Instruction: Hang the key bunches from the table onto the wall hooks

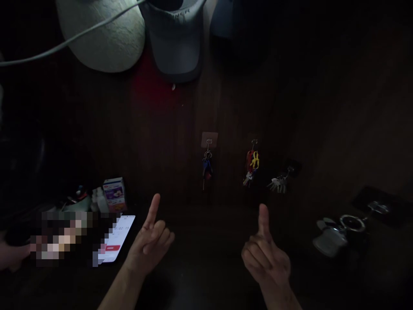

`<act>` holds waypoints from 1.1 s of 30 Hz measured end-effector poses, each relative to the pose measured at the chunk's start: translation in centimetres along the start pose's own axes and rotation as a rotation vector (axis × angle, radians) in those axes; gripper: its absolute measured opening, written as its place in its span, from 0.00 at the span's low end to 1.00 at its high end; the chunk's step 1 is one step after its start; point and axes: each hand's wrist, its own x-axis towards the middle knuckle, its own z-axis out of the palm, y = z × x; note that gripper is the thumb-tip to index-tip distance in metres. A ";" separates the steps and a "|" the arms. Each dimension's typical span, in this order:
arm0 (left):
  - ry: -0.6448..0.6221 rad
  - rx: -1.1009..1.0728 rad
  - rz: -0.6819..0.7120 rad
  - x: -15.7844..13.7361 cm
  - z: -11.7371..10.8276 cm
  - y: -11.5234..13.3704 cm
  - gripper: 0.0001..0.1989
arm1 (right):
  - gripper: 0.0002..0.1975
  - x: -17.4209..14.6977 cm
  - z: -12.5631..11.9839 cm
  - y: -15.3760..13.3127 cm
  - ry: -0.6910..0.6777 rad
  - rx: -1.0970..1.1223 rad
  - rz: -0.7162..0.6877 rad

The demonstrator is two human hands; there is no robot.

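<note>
Both your hands are free of any grip: index fingers raised, other fingers curled, nothing showing in them. Your left hand (pixel 149 239) stands just beside the smartphone (pixel 121 234); a sideways sweep could knock it. Your right hand (pixel 266 254) points up below the red-and-yellow key bunch (pixel 251 161), hooked to the wood panel (pixel 180 129); an upward jab could unhook it. The blue key set (pixel 207 165) hangs under the hook plate's (pixel 214 136) lower edge. Darkness hides the panel's edges, so you could misjudge reach.
</note>
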 end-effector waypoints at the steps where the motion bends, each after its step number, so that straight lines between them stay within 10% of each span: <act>1: 0.028 -0.022 0.010 0.0 -0.2 -0.4 0.28 | 0.42 0.0 -0.1 0.0 0.088 -0.014 -0.003; 12: 0.102 0.163 -0.065 0.8 -0.1 -1.7 0.33 | 0.39 0.3 -0.1 -1.2 0.136 -0.282 0.104; 16: 0.214 0.618 -0.129 6.5 1.1 -3.2 0.31 | 0.29 2.2 -0.1 -0.6 0.211 -0.659 0.314; 23: 0.537 1.251 0.162 19.8 4.7 -6.5 0.36 | 0.21 4.4 -1.4 0.5 0.346 -0.831 0.297; 27: 0.854 1.313 0.197 22.1 6.6 -9.2 0.27 | 0.19 5.3 -0.8 -0.6 0.296 -0.882 0.314; 33: 0.841 1.202 0.220 22.0 7.0 -9.7 0.10 | 0.18 7.9 -0.6 -2.9 0.208 -0.994 0.187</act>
